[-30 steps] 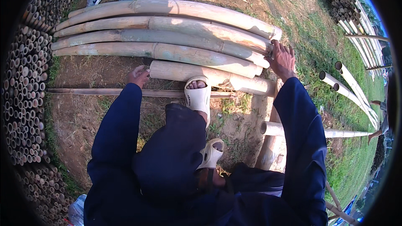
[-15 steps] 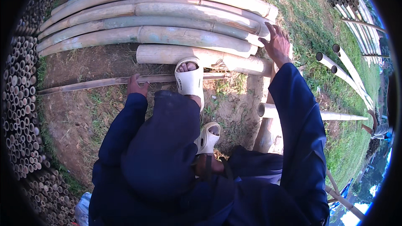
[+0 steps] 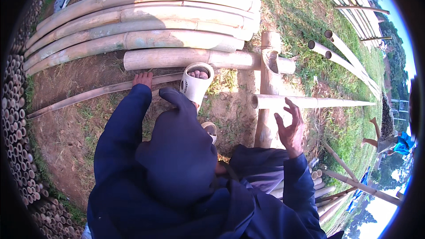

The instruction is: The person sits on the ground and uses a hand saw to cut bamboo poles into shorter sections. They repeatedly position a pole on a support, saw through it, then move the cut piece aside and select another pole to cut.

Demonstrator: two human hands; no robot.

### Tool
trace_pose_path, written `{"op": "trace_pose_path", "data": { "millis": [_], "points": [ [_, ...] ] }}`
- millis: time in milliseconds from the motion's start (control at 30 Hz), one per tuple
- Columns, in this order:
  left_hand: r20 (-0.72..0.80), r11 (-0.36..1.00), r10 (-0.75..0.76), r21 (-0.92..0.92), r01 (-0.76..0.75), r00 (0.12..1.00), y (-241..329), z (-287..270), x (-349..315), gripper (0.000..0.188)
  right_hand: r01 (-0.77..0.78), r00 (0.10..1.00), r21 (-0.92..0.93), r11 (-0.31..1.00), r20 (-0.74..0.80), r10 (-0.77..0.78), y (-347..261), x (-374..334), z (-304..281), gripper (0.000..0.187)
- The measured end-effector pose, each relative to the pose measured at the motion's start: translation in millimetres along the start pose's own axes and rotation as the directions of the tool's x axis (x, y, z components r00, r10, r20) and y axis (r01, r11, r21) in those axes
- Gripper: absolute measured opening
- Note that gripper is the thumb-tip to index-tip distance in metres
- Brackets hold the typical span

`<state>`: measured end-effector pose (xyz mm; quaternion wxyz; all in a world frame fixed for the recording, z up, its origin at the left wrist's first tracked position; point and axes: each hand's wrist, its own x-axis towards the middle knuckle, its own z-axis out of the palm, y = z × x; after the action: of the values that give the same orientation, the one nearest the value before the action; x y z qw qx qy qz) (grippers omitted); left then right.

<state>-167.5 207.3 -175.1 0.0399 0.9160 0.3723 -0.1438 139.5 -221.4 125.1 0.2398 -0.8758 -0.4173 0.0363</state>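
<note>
My left hand (image 3: 142,79) rests on a thin split bamboo strip (image 3: 99,92) lying on the ground, fingers stretched away from me. Over on the right, my right hand (image 3: 291,130) is held in the air with thumb and fingers apart and nothing in it. Closest to its fingertips is a slim bamboo pole (image 3: 310,102). This pole lies across a thick notched bamboo post (image 3: 267,126). A bamboo log (image 3: 177,57) lies crosswise beyond my sandalled foot (image 3: 195,84), its right part reaching the notch of the post.
Several long bamboo poles (image 3: 155,14) lie side by side at the far side. Stacked bamboo ends (image 3: 17,137) line the left. More poles (image 3: 343,59) lie on grass to the right. Shoes (image 3: 63,0) show at far left, and a person in blue (image 3: 400,143) at far right.
My right hand has come off the far bamboo poles and drawn back toward me. The view has shifted, so more of the notched post shows. My left hand remains at the strip.
</note>
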Motion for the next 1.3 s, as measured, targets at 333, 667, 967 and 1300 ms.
{"op": "trace_pose_path", "data": {
  "millis": [333,667,967,1300],
  "points": [
    [-0.143,0.993,0.102,-0.038,-0.108,0.984,-26,-83,-10,0.047,-0.178,0.969,0.142,0.974,-0.148,0.199,-11,-89,-26,0.049],
    [-0.130,0.993,0.070,-0.091,-0.082,0.989,-49,-112,-56,0.050,-0.105,0.947,0.285,0.953,-0.265,0.184,-10,-130,-41,0.050],
    [-0.001,0.992,0.117,0.044,-0.117,0.993,-61,-182,-45,0.053,-0.328,0.810,0.360,0.873,-0.369,0.456,53,-218,-64,0.038],
    [0.196,0.911,0.302,0.230,-0.343,0.933,27,-262,-32,0.062,-0.450,0.785,0.145,0.881,-0.407,0.468,69,-266,-32,0.036]
  ]
}}
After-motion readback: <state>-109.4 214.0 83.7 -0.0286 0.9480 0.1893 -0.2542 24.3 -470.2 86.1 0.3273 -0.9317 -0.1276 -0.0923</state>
